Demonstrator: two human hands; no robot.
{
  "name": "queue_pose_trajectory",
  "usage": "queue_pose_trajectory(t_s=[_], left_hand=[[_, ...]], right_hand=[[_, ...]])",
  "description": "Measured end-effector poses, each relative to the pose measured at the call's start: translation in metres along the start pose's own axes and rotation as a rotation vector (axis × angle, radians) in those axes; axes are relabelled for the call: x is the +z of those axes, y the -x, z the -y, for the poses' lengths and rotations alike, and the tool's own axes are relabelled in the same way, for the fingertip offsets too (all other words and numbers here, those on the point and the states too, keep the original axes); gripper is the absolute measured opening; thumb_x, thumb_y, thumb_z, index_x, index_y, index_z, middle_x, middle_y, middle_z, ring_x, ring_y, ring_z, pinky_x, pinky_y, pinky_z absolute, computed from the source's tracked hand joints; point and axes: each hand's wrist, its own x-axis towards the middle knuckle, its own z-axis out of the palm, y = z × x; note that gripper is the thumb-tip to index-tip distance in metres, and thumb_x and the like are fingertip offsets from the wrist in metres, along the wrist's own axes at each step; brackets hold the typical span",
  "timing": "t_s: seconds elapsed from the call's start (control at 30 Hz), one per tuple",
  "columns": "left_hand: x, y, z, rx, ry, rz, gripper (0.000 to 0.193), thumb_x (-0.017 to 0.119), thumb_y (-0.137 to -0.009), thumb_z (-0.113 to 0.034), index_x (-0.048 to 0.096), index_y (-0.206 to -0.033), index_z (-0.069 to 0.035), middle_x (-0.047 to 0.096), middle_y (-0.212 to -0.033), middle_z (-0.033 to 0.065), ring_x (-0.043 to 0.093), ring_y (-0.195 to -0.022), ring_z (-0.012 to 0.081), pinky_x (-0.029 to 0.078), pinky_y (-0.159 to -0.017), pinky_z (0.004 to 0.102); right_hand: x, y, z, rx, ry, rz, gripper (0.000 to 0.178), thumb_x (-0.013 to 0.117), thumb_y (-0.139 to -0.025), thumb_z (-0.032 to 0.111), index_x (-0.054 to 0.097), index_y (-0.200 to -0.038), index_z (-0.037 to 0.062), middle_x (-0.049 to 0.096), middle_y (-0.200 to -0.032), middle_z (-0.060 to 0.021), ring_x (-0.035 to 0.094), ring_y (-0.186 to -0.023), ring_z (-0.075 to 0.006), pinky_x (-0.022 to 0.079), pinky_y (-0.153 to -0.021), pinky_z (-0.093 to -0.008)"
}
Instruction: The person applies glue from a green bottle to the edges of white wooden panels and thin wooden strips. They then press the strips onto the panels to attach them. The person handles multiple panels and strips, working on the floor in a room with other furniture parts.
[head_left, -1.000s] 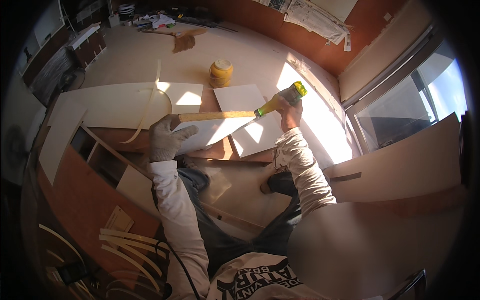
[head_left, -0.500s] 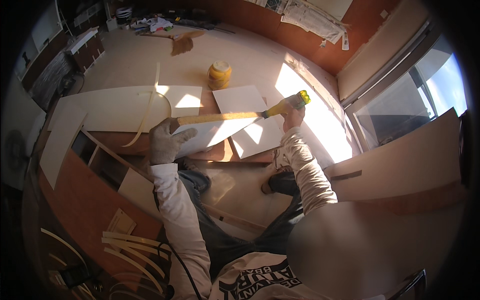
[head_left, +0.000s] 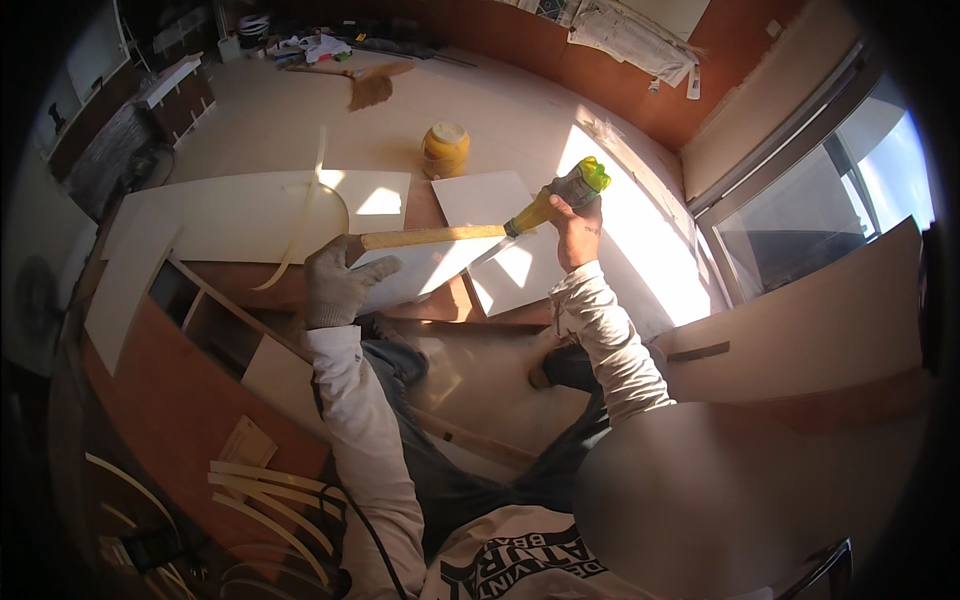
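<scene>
My left hand (head_left: 340, 285), in a pale grey work glove, grips the left end of a white panel (head_left: 425, 268). Its thumb lies across the face, and the other fingers are partly hidden at the end. The panel's long narrow edge faces up, with a yellowish coating (head_left: 435, 237) along it. My bare right hand (head_left: 577, 232) is wrapped round a green plastic bottle (head_left: 580, 182). Tilted base-up, the bottle has its narrow neck pointing down and left at the edge's right end. Whether the tip touches the edge, I cannot tell.
A yellow tub (head_left: 446, 150) stands beyond the panels. White boards (head_left: 480, 198) lie around it, with a thin curved strip (head_left: 298, 225) at left. An open wooden frame (head_left: 215, 320) is left of my legs. Cut strips (head_left: 275, 490) lie lower left; a broom (head_left: 370, 88) lies far back.
The green bottle and my right hand have moved a little left along the panel's edge. My left hand keeps its hold on the panel.
</scene>
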Motion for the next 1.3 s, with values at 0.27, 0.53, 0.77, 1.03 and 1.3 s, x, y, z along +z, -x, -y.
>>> queue_pose_trajectory(t_s=[0.27, 0.53, 0.77, 1.03, 1.3], left_hand=[[0.003, -0.004, 0.003, -0.033, -0.062, 0.022, 0.033, 0.084, -0.070, -0.011, 0.067, -0.096, 0.000, 0.071, -0.089, 0.0082, 0.065, -0.078, 0.0136, 0.053, -0.074, 0.0308], [0.004, -0.003, 0.004, -0.004, -0.003, 0.019, 0.032, 0.084, -0.070, -0.010, 0.067, -0.096, 0.001, 0.071, -0.089, 0.0081, 0.065, -0.079, 0.0138, 0.052, -0.075, 0.0305], [0.000, -0.003, 0.005, -0.012, -0.151, 0.014, 0.032, 0.084, -0.070, -0.009, 0.068, -0.095, 0.001, 0.071, -0.089, 0.0083, 0.065, -0.080, 0.0143, 0.052, -0.075, 0.0307], [0.003, -0.002, -0.006, -0.061, -0.086, 0.054, 0.033, 0.082, -0.071, -0.009, 0.067, -0.098, 0.002, 0.069, -0.093, 0.0084, 0.063, -0.087, 0.0162, 0.050, -0.082, 0.0308], [0.001, -0.003, 0.007, 0.014, -0.090, 0.041, 0.038, 0.084, -0.070, -0.012, 0.066, -0.101, 0.002, 0.070, -0.094, 0.0101, 0.063, -0.085, 0.0152, 0.051, -0.079, 0.0319]], right_hand=[[-0.017, -0.012, -0.012, 0.087, -0.109, -0.160, 0.047, 0.066, -0.081, -0.001, 0.044, -0.123, 0.0039, 0.058, -0.106, -0.0091, 0.060, -0.096, -0.0215, 0.053, -0.081, -0.0360], [-0.026, -0.013, -0.036, -0.016, -0.036, -0.156, 0.047, 0.069, -0.081, 0.005, 0.046, -0.122, 0.0026, 0.059, -0.109, -0.0098, 0.059, -0.100, -0.0216, 0.047, -0.090, -0.0356], [-0.075, -0.050, -0.057, 0.033, 0.141, -0.368, 0.047, 0.068, -0.079, 0.006, 0.048, -0.121, 0.0063, 0.060, -0.105, -0.0083, 0.063, -0.095, -0.0232, 0.052, -0.085, -0.0367], [-0.061, -0.040, -0.045, 0.124, -0.170, -0.238, 0.050, 0.068, -0.080, 0.002, 0.044, -0.124, 0.0050, 0.058, -0.110, -0.0099, 0.061, -0.099, -0.0239, 0.056, -0.083, -0.0400], [0.000, -0.003, -0.001, 0.088, -0.227, 0.010, 0.045, 0.068, -0.081, 0.000, 0.045, -0.120, 0.0034, 0.059, -0.105, -0.0099, 0.063, -0.096, -0.0235, 0.056, -0.080, -0.0389]])
